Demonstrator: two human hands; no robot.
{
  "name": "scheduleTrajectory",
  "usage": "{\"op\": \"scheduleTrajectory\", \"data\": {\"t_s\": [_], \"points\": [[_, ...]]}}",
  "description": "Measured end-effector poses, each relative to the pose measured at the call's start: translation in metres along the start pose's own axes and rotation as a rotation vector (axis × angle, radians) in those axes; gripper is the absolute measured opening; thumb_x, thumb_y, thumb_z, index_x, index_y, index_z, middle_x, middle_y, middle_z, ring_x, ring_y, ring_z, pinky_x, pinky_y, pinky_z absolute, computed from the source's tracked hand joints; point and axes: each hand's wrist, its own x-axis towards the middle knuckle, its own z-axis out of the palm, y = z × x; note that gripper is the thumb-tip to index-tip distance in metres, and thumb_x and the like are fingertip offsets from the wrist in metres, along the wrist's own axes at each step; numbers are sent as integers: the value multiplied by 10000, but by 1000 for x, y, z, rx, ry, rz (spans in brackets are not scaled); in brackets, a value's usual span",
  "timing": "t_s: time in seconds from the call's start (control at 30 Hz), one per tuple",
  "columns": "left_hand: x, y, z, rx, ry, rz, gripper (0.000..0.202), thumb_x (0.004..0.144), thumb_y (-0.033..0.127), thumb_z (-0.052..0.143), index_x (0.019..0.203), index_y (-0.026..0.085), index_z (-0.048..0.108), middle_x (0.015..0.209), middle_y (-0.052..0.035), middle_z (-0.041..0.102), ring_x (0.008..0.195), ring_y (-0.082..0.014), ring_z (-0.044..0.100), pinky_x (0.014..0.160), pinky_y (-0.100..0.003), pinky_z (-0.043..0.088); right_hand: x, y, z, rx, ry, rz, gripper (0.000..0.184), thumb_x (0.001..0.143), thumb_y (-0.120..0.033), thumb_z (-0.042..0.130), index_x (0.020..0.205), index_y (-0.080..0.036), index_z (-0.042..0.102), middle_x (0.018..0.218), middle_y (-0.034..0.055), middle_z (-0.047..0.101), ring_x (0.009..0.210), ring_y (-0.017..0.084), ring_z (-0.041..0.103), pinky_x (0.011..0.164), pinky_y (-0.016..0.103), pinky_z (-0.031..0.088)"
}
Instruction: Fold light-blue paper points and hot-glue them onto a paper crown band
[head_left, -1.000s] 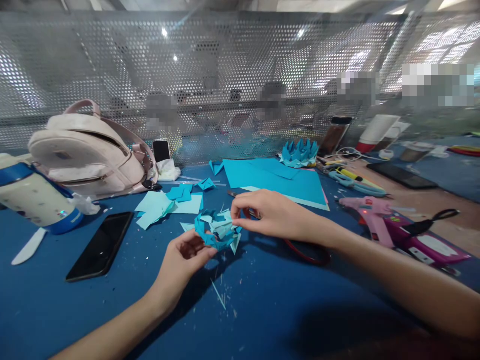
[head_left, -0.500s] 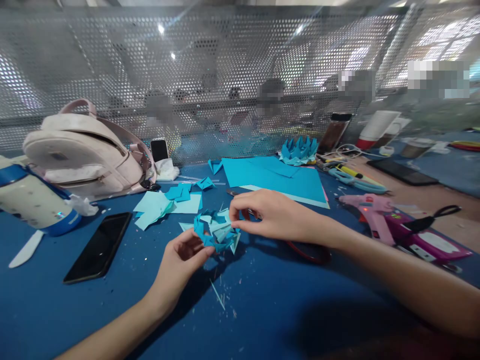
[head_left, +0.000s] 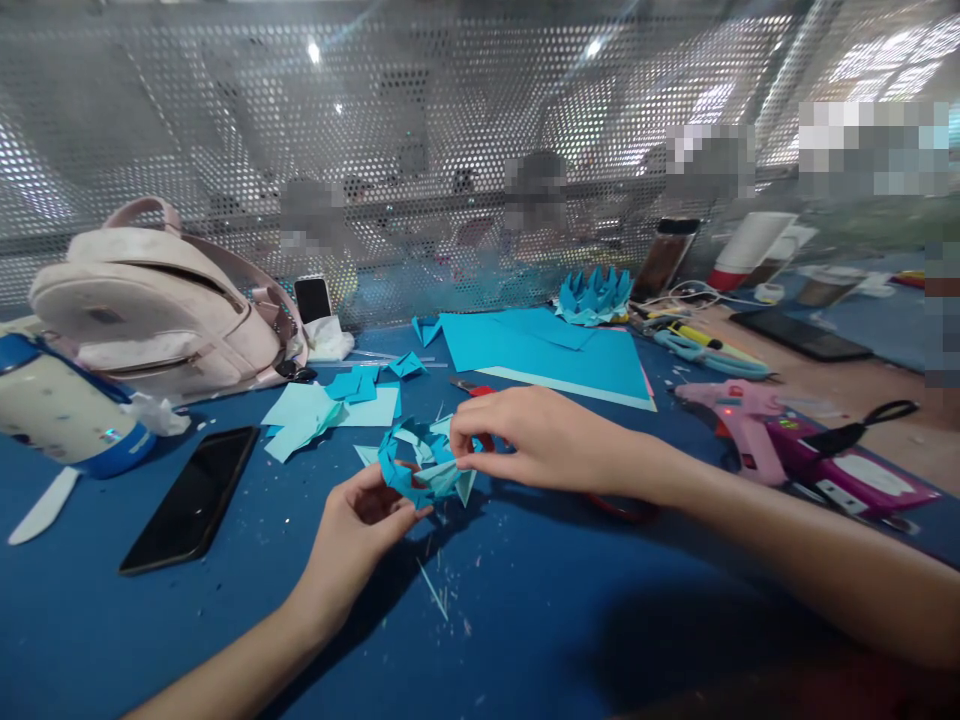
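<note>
A ring of folded blue paper [head_left: 396, 474], set with paler points, is held just above the blue table. My left hand [head_left: 352, 525] is closed on its left and near side, thumb in front and fingers behind. At the ring's right side, my right hand [head_left: 540, 440] pinches a pale blue folded paper piece [head_left: 442, 474] between thumb and fingertips. Scissors with a red handle [head_left: 622, 508] lie partly hidden beneath my right hand and forearm. Left of the ring are loose pale and blue paper pieces [head_left: 307, 415].
Blue sheets [head_left: 517, 345] and a finished-looking spiky paper ring [head_left: 594, 296] lie at the back. A pink glue gun [head_left: 739, 410] rests on the right. Leftward are a black phone [head_left: 191, 500], a bottle [head_left: 64, 410] and a backpack [head_left: 172, 310]. A perforated metal screen [head_left: 420, 130] stands behind.
My right hand has shifted slightly left and down with the pale piece, which now lies lower across the ring's near right side. My left hand keeps its hold.
</note>
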Motion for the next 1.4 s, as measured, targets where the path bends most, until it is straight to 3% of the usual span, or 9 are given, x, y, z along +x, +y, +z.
{"op": "scheduleTrajectory", "data": {"t_s": [0.17,0.37,0.73,0.87,1.4], "points": [[0,-2,0,-93,-35,-5,199,667,233,809,650,167,622,675,19,635,655,-109,559,635,-187,444,-1,-3,0,-32,-13,-42,62,913,-175,590,862,-182,624,859,-4,665,755,130,578,628,230,336],[-1,-4,-1,-238,-35,-55,238,725,239,802,691,173,576,649,41,614,635,-79,535,631,-154,416,-2,-1,2,10,-6,-35,68,906,-173,591,862,-189,640,863,-8,683,757,132,595,640,227,357],[2,-4,-1,-283,7,-87,305,690,299,847,710,176,569,602,56,576,607,-70,508,633,-157,418,9,1,26,364,44,53,183,876,-150,620,1014,-154,740,983,35,755,872,155,676,760,229,451],[2,-5,-1,-288,7,-98,304,691,306,846,733,179,573,624,52,573,614,-73,497,640,-164,423,12,7,33,478,49,83,173,862,-193,642,988,-157,755,934,25,763,800,147,672,679,219,452],[1,-4,1,-287,52,-106,293,689,322,842,745,184,590,675,42,582,650,-90,527,666,-186,448,15,15,43,595,58,113,193,856,-239,636,983,-162,759,881,24,759,771,147,652,643,224,439]]}}
